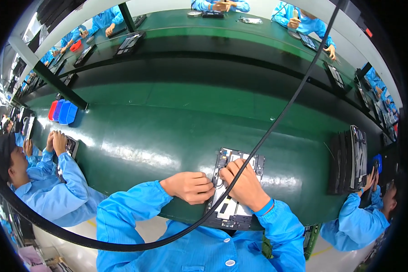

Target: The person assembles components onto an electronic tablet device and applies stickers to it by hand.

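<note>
An opened tablet (230, 219), its circuit boards and white inner plates bare, lies on the green bench in front of me. My left hand (189, 187) is at its left edge, closed with the fingers curled together. Bent over the tablet's middle, my right hand (246, 187) is closed too, fingertips low against the inner parts. A thin dark wire or loop (219, 183) shows between the two hands. What either hand pinches is hidden by the fingers. A blue band (264, 207) circles my right wrist.
A thick black cable (285, 111) crosses the view, passing before my right hand. Upright dark tablets (358, 156) stand in a row at the right. Red and blue bins (64, 112) sit at the left. Co-workers in blue work on both sides and across the green bench (167, 122).
</note>
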Demonstrator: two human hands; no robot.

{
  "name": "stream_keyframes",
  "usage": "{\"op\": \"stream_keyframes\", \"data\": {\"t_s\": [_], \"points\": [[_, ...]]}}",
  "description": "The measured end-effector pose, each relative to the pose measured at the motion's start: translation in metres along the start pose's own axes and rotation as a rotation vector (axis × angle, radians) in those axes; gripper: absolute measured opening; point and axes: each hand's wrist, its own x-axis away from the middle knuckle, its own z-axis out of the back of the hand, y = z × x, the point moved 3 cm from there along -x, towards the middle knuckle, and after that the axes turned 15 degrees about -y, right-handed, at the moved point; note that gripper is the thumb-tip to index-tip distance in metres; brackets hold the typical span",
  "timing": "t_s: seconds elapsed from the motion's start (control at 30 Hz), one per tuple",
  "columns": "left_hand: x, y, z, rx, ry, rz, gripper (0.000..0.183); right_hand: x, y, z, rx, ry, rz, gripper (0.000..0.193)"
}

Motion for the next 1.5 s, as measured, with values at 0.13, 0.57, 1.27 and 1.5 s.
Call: {"op": "stream_keyframes", "data": {"t_s": [0.13,0.57,1.27,1.5], "points": [[0.004,-0.001,0.001,0.011,0.004,0.0,0.039,-0.001,0.001,-0.002,-0.004,0.004,-0.024,0.019],[0.01,0.002,0.003,0.07,-0.047,0.032,0.038,0.0,0.002,-0.008,-0.002,0.058,-0.018,0.018],[0.027,-0.004,-0.013,0.059,-0.035,0.097,0.038,0.003,0.005,-0.036,0.041,0.151,-0.062,0.041],[0.022,-0.007,-0.011,0.161,-0.045,0.138,0.038,0.001,0.006,-0.035,0.055,0.191,-0.045,0.029]]}}
